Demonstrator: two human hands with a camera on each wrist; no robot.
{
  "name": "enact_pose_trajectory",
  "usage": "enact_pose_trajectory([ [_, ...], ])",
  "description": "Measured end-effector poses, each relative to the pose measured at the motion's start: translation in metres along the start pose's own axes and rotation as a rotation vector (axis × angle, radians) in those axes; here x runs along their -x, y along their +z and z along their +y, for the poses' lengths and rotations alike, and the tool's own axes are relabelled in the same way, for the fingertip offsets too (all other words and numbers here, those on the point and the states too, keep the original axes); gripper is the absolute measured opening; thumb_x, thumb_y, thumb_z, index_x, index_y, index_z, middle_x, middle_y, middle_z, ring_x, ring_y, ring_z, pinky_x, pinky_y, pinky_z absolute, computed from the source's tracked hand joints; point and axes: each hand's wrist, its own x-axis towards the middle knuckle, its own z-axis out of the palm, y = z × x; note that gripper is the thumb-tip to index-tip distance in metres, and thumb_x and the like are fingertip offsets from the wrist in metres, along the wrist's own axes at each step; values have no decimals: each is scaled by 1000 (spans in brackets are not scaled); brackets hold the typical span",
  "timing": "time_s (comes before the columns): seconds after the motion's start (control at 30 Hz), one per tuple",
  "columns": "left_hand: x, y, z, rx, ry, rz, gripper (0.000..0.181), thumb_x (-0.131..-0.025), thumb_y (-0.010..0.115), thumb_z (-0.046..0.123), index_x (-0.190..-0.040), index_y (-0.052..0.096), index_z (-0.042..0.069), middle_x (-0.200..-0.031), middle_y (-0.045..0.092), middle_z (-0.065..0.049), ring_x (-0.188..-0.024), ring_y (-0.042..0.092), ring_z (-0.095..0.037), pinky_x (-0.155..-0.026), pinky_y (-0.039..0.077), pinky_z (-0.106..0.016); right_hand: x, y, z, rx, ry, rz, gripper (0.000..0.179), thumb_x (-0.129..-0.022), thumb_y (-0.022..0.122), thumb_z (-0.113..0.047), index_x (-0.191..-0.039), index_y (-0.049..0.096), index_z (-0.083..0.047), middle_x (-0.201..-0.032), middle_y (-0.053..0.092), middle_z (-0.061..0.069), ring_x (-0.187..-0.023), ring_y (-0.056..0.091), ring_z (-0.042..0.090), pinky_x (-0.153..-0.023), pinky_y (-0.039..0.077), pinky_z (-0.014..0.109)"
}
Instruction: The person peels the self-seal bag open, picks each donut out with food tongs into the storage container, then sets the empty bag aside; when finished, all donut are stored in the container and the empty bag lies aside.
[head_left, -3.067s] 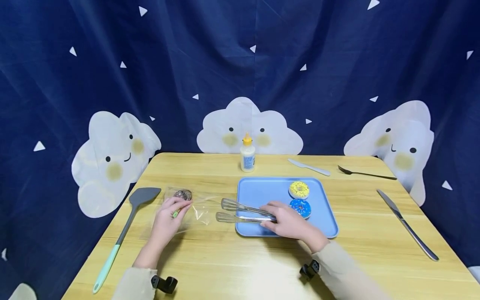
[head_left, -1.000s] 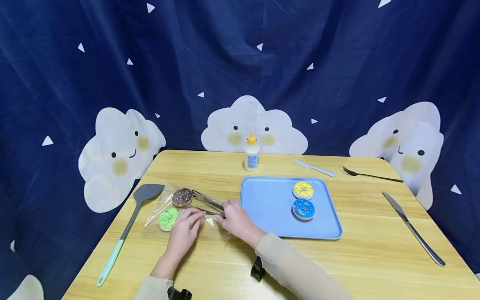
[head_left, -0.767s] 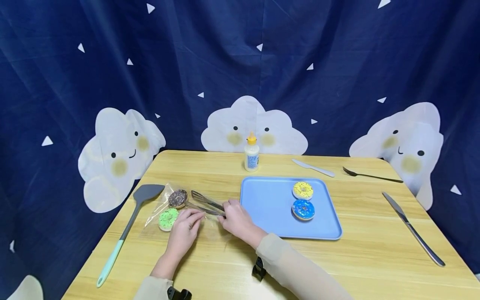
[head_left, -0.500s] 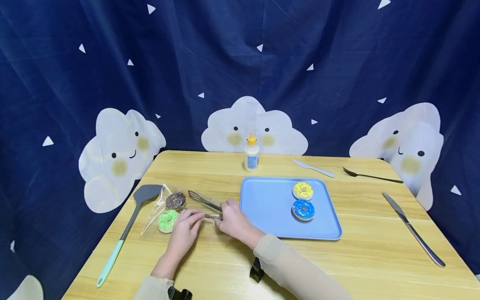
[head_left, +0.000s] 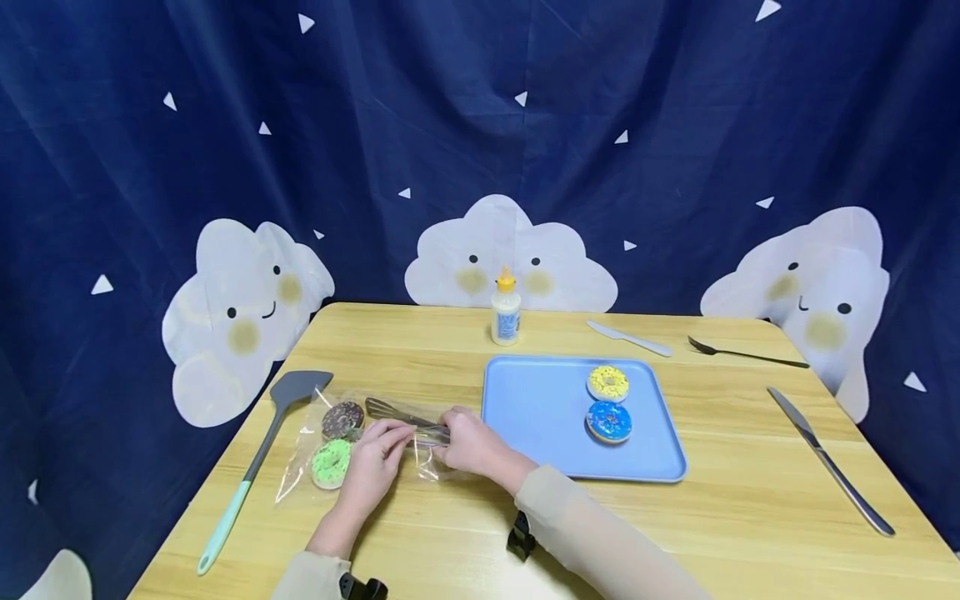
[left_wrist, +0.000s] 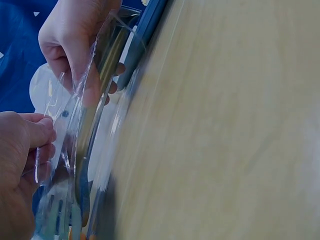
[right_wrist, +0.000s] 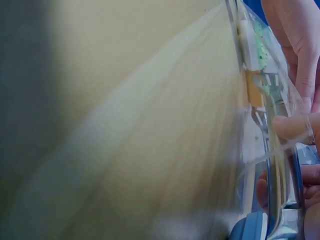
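Observation:
My left hand (head_left: 374,457) pinches the edge of a clear plastic bag (head_left: 294,477) lying on the table. Metal tongs (head_left: 397,413) are gripped in my right hand (head_left: 477,444), their slotted ends reaching into the bag. In the left wrist view, film of the bag passes over the right thumb and the tongs' arms. A chocolate doughnut (head_left: 342,420) and a green sprinkled doughnut (head_left: 331,463) lie side by side in the bag, just left of my left hand. The tong ends are close together beside the chocolate doughnut; nothing can be made out between them.
A blue tray (head_left: 536,419) holds a yellow doughnut (head_left: 608,383) and a blue doughnut (head_left: 608,422). A spatula (head_left: 262,450) lies left. Behind stand a glue bottle (head_left: 506,317), a pale knife (head_left: 628,338) and a fork (head_left: 738,353); a table knife (head_left: 821,454) lies right.
My right hand brought the tongs from over the tray leftward into the bag. The chocolate doughnut moved left and nearer, beside the green one, and the tong ends came together.

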Motion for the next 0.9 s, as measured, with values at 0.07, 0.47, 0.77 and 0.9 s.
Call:
enact_pose_trajectory([
  [0.07, 0, 1, 0, 11, 3, 7, 25, -69, 76, -8, -90, 73, 4, -88, 65, -1, -85, 60, -16, -78, 48, -18, 2, -1, 1, -2, -1, 9, 35, -76, 75, -23, -100, 64, 0, -87, 60, 2, -67, 53, 8, -59, 47, 18],
  [0.47, -2, 6, -1, 37, 44, 97, 23, -71, 73, -12, -90, 72, 2, -89, 64, -4, -84, 60, -19, -77, 48, -17, 6, -1, -1, 18, -75, 53, 32, -73, 78, -22, -92, 60, -4, -82, 58, 0, -67, 51, 8, -58, 46, 18],
  [0.77, -3, 6, 1, 58, 42, 97, 22, -73, 70, -13, -90, 72, 1, -89, 65, -4, -85, 59, -19, -82, 44, -14, -2, 8, -5, 8, -84, 50, 35, -74, 79, -25, -95, 63, -2, -85, 58, 1, -67, 52, 8, -58, 46, 15],
  [0.9, -3, 6, -1, 48, 56, 104, 24, -71, 71, -15, -89, 72, 1, -89, 65, -4, -85, 59, -20, -80, 46, -14, -6, 12, -7, 71, -124, 67, 40, -75, 78, -26, -102, 65, 0, -95, 61, 7, -76, 58, 13, -67, 50, 18],
])
